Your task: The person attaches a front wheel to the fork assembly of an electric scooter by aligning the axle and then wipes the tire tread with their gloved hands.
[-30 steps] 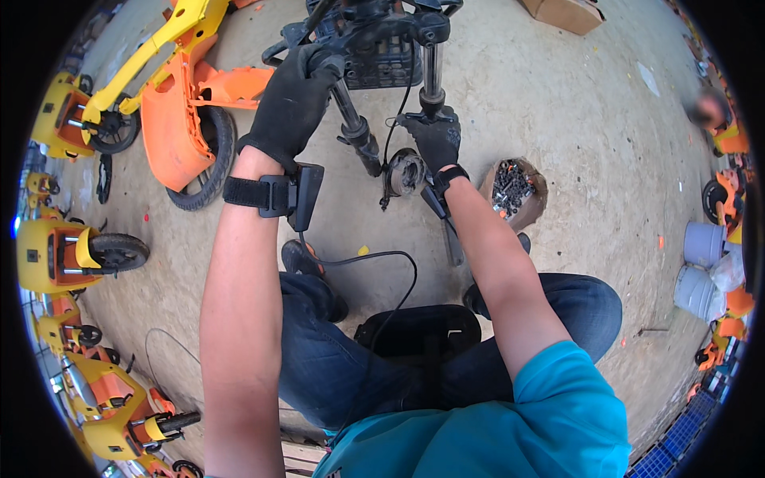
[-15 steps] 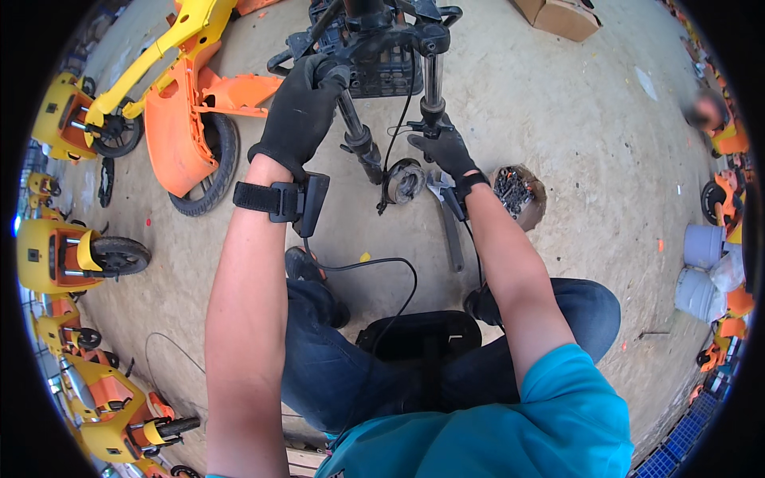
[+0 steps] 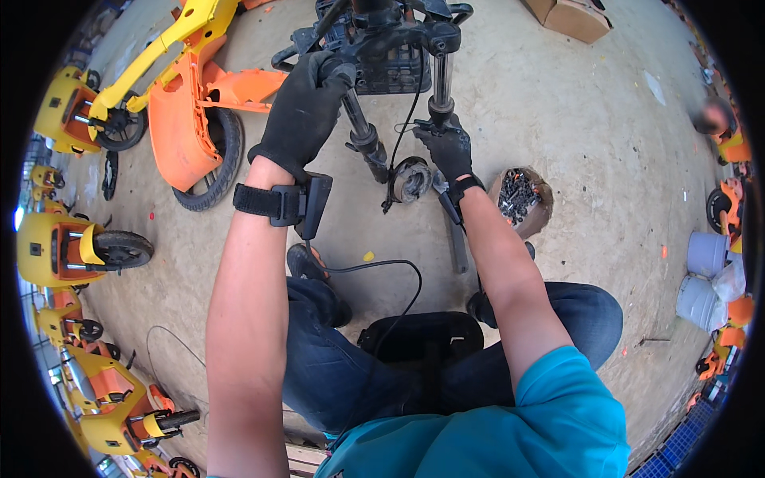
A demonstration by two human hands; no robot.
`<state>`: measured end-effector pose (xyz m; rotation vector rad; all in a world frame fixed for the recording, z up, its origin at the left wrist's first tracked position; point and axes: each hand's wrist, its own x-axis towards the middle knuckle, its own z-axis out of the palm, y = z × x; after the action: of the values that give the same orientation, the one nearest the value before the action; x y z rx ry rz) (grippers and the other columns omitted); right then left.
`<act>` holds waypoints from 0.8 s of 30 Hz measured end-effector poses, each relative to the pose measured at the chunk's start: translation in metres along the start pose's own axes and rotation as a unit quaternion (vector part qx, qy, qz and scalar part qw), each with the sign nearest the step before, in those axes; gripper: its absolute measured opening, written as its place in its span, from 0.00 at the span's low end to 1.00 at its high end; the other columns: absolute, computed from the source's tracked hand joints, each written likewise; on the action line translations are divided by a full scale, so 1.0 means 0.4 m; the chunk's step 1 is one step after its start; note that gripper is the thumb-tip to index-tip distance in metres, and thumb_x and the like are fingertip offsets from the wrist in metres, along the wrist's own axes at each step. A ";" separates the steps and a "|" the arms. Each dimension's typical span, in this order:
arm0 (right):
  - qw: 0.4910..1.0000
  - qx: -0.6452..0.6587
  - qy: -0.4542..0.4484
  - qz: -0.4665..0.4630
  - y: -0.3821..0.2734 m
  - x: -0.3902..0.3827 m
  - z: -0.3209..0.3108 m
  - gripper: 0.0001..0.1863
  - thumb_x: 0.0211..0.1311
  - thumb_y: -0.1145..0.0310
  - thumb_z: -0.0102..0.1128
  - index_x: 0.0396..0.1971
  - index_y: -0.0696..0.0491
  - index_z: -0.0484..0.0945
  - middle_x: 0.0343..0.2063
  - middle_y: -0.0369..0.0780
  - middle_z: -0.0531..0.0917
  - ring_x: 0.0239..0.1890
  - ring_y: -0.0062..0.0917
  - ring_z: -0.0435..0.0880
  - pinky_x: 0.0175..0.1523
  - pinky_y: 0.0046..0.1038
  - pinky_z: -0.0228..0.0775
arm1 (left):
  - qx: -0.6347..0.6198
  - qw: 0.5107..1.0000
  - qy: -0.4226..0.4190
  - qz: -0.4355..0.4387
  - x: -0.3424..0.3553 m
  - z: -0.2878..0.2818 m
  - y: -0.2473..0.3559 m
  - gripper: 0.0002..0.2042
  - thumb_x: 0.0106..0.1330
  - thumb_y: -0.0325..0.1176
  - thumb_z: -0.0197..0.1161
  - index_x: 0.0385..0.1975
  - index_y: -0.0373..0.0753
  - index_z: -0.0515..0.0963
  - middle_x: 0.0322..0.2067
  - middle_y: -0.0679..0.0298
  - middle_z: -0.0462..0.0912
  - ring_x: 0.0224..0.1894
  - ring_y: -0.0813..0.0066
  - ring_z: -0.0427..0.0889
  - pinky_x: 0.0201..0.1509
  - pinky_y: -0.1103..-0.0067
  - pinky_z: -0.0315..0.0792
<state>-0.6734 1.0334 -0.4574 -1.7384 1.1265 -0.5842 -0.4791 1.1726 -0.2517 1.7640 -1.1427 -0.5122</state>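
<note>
My black-gloved left hand (image 3: 311,99) is closed around the upper part of the left leg of a front fork (image 3: 362,135), attached to a black frame (image 3: 386,36) at the top. My gloved right hand (image 3: 446,147) grips the bottom end of the right fork leg (image 3: 443,80); some of its fingers are hidden. A thin black cable hangs between the legs, near a round metal part (image 3: 413,185) on the floor. A large steel wrench (image 3: 457,247) lies below my right hand, partly hidden by it. A torn cardboard container of bolts (image 3: 522,199) is to its right.
An orange panel (image 3: 179,135) with a tire and a yellow frame (image 3: 139,60) lie upper left. Yellow scooters (image 3: 52,247) line the left edge. A cardboard box (image 3: 570,16) is upper right; buckets (image 3: 701,303) and orange parts stand along the right edge, near a blurred, indistinct shape.
The fork and both hands have shifted slightly right and down in view. My right hand changed its hold a little on the lower leg, and more of the wrench came into sight.
</note>
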 end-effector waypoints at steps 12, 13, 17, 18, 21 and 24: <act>0.963 -0.035 0.266 -0.003 0.011 0.001 0.115 0.25 0.49 0.60 0.75 0.43 0.55 0.73 0.37 0.48 0.82 0.43 0.46 0.80 0.48 0.45 0.72 | -0.009 0.999 0.046 0.007 -0.015 0.022 0.025 0.13 0.68 0.34 0.60 0.46 0.33 0.76 0.35 0.62 0.82 0.36 0.74 0.80 0.44 0.77 0.73; 0.971 -0.027 0.237 -0.031 0.026 0.003 0.098 0.25 0.49 0.61 0.75 0.42 0.55 0.73 0.36 0.49 0.82 0.42 0.46 0.80 0.48 0.44 0.72 | -0.011 0.999 0.043 0.008 -0.013 0.023 0.020 0.13 0.68 0.35 0.59 0.47 0.34 0.76 0.33 0.65 0.81 0.34 0.78 0.77 0.41 0.79 0.72; 0.990 0.131 -0.048 -0.015 0.060 0.019 -0.034 0.27 0.49 0.65 0.75 0.47 0.59 0.74 0.32 0.42 0.82 0.34 0.30 0.81 0.43 0.36 0.75 | -0.008 1.000 0.028 -0.001 -0.011 0.017 0.024 0.13 0.70 0.35 0.58 0.48 0.35 0.76 0.31 0.71 0.77 0.30 0.85 0.72 0.36 0.84 0.70; 0.985 0.141 -0.093 -0.027 0.062 0.027 -0.065 0.26 0.51 0.65 0.74 0.47 0.58 0.74 0.33 0.39 0.81 0.37 0.24 0.79 0.45 0.34 0.74 | -0.007 1.000 0.023 -0.005 -0.008 0.021 0.029 0.12 0.70 0.35 0.58 0.48 0.35 0.76 0.31 0.71 0.77 0.30 0.85 0.72 0.37 0.84 0.70; 0.962 0.147 -0.223 -0.050 0.059 0.077 -0.108 0.23 0.52 0.65 0.72 0.46 0.57 0.75 0.34 0.38 0.82 0.39 0.23 0.79 0.47 0.31 0.72 | -0.016 0.999 0.027 -0.013 0.000 0.016 0.033 0.14 0.67 0.38 0.62 0.40 0.32 0.75 0.34 0.60 0.84 0.36 0.71 0.80 0.45 0.75 0.73; 0.959 0.058 -0.276 -0.037 0.050 0.104 -0.135 0.20 0.52 0.65 0.72 0.44 0.55 0.76 0.35 0.36 0.82 0.39 0.22 0.78 0.49 0.29 0.71 | -0.019 0.999 0.036 0.000 -0.003 0.020 0.020 0.13 0.67 0.37 0.62 0.39 0.32 0.75 0.33 0.60 0.84 0.36 0.70 0.81 0.45 0.75 0.73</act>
<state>-0.7048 0.9698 -0.4559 -1.6987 0.6219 -0.1776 -0.4895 1.1686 -0.2487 1.7352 -1.0766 -0.4648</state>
